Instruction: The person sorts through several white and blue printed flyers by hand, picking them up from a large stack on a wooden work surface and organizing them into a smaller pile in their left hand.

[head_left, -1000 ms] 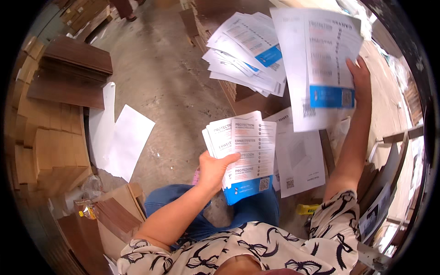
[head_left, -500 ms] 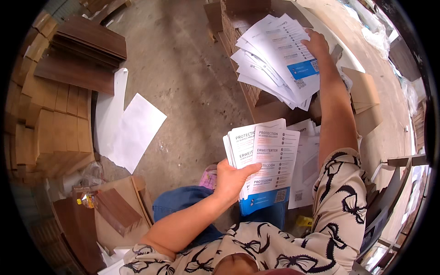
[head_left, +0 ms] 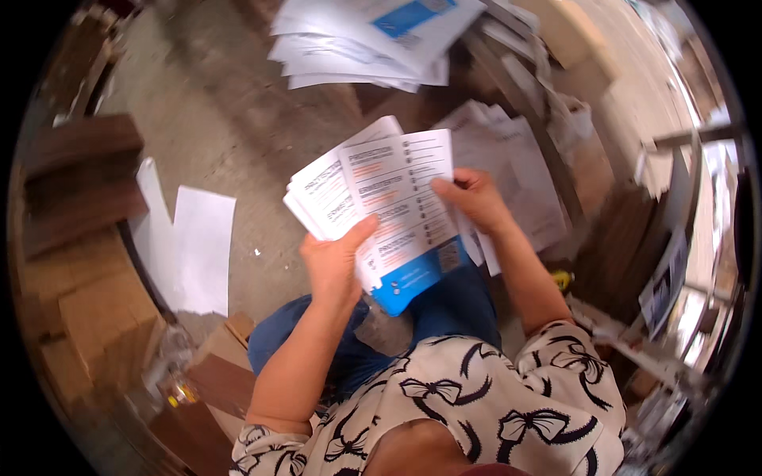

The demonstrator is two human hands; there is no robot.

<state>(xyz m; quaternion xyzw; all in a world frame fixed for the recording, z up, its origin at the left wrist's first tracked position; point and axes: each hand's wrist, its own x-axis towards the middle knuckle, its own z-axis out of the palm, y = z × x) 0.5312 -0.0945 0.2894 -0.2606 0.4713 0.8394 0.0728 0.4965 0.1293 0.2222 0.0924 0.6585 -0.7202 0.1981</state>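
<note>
Above my lap, my left hand grips a fanned bundle of printed leaflets, its thumb lying across their face. Each leaflet is white with dark and orange print, and the top one has a blue band along its lower end. At the bundle's right edge my right hand is closed with its thumb on the top leaflet; the fingers behind are hidden. Beyond, a loose pile of similar leaflets lies on a brown surface. More printed sheets lie just behind my right hand.
Brown cartons and dark brown boards are stacked at the left. Two white sheets lie on the concrete floor. A metal frame stands at the right. A small bottle lies at the lower left.
My right hand has come back from the far pile to the right edge of the bundle that my left hand holds. The whole view has shifted and turned.
</note>
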